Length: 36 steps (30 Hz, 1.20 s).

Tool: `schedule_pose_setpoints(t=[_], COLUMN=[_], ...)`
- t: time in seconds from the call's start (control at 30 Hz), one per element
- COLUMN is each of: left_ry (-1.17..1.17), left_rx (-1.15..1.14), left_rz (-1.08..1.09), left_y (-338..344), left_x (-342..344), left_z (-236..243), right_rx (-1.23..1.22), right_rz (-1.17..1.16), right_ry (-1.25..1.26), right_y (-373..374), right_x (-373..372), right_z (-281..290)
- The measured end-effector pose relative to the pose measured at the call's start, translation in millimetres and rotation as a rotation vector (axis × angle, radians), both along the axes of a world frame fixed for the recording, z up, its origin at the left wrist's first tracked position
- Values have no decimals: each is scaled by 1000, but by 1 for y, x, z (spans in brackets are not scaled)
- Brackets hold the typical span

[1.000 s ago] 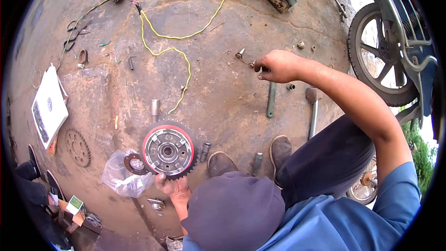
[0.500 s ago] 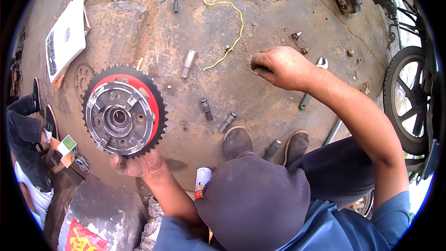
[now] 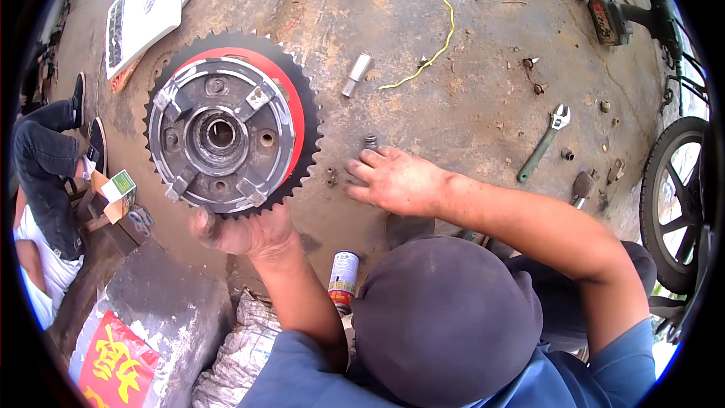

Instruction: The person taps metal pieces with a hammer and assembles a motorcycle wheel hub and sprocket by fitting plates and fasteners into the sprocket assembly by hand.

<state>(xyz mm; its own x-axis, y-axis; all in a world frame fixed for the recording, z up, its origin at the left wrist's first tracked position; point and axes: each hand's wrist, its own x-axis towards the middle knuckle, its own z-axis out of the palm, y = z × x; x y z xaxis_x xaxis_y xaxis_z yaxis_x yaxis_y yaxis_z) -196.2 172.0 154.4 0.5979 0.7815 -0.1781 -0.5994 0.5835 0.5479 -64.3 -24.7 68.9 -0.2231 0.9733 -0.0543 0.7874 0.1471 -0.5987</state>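
Head view: we are gripping the toothed sprocket hub (image 3: 230,125) at centre left with our left hand (image 3: 240,233), while our right hand (image 3: 394,180) is lying open-fingered on the ground (image 3: 468,106) by small bolts (image 3: 331,176).

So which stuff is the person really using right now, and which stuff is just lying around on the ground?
In use:
- round toothed metal sprocket hub with red ring, held up by the left hand
- small dark metal bolts on the ground, by the right hand

Lying about:
- green-handled adjustable wrench
- yellow wire
- silver metal sleeve
- white spray can
- black power tool
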Motion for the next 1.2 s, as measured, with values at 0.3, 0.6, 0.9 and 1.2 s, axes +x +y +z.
schedule_pose_setpoints(t=[0.3, 0.6, 0.9, 1.2], left_ry=[128, -39, 114, 66], left_rx=[-47, -137, -278, -479], left_rz=[35, -181, -145, -443], left_y=[12, 5, -60, -121], left_x=[-24, 13, 61, 87], left_z=[12, -19, -59, -54], right_rx=[-61, -168, -180, -94], right_rz=[72, -301, -890, -1164], right_ry=[144, 327, -141, 59], right_y=[69, 34, -127, -124], right_x=[-74, -43, 155, 179], right_z=[-61, -42, -44, -5])
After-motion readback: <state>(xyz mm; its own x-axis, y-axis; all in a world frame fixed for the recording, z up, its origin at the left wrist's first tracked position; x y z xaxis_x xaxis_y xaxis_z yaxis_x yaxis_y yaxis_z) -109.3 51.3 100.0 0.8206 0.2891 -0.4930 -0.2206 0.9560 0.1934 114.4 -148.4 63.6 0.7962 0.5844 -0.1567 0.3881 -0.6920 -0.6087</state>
